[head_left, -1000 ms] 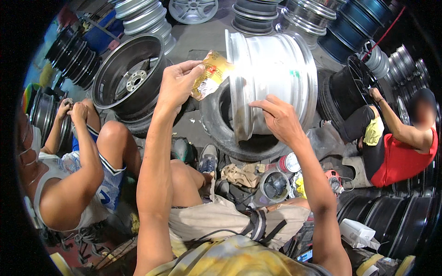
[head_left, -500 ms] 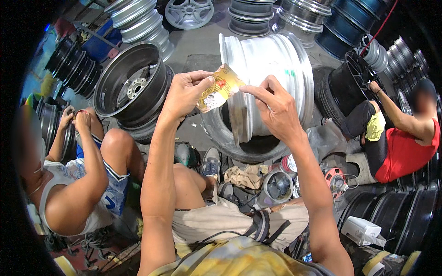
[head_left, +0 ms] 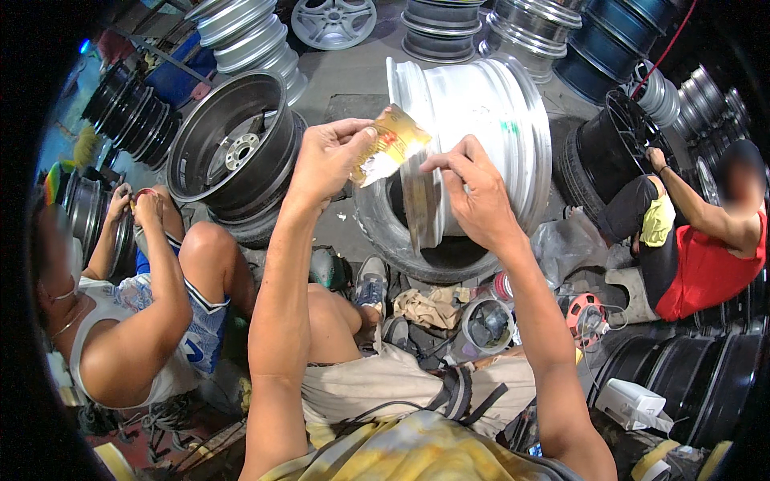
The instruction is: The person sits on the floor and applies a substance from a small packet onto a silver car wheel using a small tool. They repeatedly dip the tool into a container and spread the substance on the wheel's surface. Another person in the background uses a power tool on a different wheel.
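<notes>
My left hand (head_left: 333,160) pinches a small gold printed sheet or packet (head_left: 389,148) between thumb and fingers. Red and white marks show on its face, its lower edge looks ragged, and bright glare covers part of it. My right hand (head_left: 477,192) is just right of it, holding nothing I can see; the index finger reaches toward its right edge, and the other fingers are bent and apart. Beyond my hands, a silver wheel rim (head_left: 473,100) stands on its side on a tire (head_left: 377,232).
A dark rim (head_left: 228,148) rests on another tire to the left. People sit at left (head_left: 136,313) and right (head_left: 710,248), the latter by a black rim (head_left: 609,148). Near my feet are a clear tub (head_left: 487,325), a crumpled cloth (head_left: 425,307) and an orange reel (head_left: 586,317). Stacked rims (head_left: 441,28) stand behind.
My right fingertip has drawn slightly down and away from the right edge of the gold sheet or packet. The left hand keeps its hold, and the sheet tilts a little differently.
</notes>
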